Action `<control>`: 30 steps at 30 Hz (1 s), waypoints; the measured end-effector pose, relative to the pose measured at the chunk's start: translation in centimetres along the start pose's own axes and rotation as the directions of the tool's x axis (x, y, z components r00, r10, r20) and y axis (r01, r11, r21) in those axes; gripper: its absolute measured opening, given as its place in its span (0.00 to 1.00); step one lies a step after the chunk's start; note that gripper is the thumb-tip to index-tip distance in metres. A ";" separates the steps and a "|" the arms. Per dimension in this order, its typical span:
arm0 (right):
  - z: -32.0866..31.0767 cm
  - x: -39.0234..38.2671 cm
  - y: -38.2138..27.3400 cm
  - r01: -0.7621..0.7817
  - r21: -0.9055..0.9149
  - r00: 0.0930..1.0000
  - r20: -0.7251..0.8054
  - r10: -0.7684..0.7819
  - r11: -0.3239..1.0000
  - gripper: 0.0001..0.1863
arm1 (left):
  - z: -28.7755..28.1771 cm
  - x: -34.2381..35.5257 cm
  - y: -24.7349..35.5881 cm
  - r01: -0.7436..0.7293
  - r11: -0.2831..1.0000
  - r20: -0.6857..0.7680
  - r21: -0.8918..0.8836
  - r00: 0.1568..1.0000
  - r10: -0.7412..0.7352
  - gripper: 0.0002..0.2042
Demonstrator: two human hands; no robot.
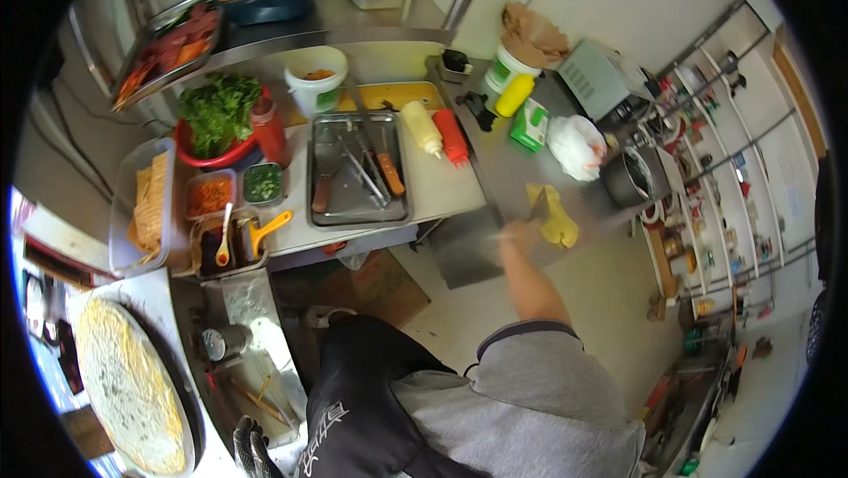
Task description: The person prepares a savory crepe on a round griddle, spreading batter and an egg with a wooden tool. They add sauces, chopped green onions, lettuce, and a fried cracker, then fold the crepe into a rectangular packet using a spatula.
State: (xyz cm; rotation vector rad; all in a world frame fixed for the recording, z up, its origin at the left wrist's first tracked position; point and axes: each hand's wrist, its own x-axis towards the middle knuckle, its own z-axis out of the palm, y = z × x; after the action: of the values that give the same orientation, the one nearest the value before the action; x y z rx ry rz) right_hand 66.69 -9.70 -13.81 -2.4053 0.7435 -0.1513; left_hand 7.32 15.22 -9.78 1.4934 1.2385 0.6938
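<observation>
My right hand (516,238) reaches out to the steel side counter, smeared by motion, beside a crumpled yellow cloth (556,217). A dark, blurred shape shows between hand and cloth; whether I hold it is unclear. At the lower left, my left hand (253,450), in a dark knitted glove, is by the steel trough of the griddle. Its fingers look curled, and what they hold, if anything, is hidden. On the round griddle near it lies a thin, pale yellow pancake (132,381).
A steel tray (358,200) holds tongs and wooden-handled tools. Around it stand sauce bottles (422,129), a red bowl of lettuce (219,116), and a sauce container (208,248) with spoons. A dark pot (629,179) and white plastic bag (576,147) stand at the right. Wire shelves (733,186) line the wall.
</observation>
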 end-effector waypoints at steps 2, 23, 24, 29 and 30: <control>-1.4 4.0 1.4 -0.011 -0.146 0.999 -0.040 0.005 0.989 0.25 | -0.2 0.1 -1.2 -0.015 0.999 0.052 0.037 0.999 0.013 0.16; -2.4 -37.6 -9.0 0.233 0.450 -0.578 0.777 -0.249 0.862 0.17 | 1.6 -6.3 6.8 0.025 0.946 -0.077 0.322 0.997 0.000 0.16; -2.8 -40.2 -10.5 0.246 0.446 -0.660 0.727 -0.188 0.860 0.17 | 1.2 -6.8 6.5 0.024 0.941 -0.136 0.337 0.990 0.024 0.16; -3.5 -48.8 -15.3 0.445 0.464 -0.757 0.652 0.045 0.766 0.15 | 0.2 -9.9 4.5 0.100 0.946 -0.329 0.308 0.944 0.007 0.16; -3.8 -49.7 -15.7 0.499 0.438 -0.747 0.655 0.115 0.747 0.14 | 0.2 -10.5 3.8 0.123 0.949 -0.351 0.290 0.936 -0.014 0.15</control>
State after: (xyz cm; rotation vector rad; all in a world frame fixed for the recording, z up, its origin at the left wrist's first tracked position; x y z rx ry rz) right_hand 31.57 25.73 1.84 -1.3438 -1.2902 2.1003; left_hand 5.60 5.54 -4.45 1.6143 1.7259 0.7640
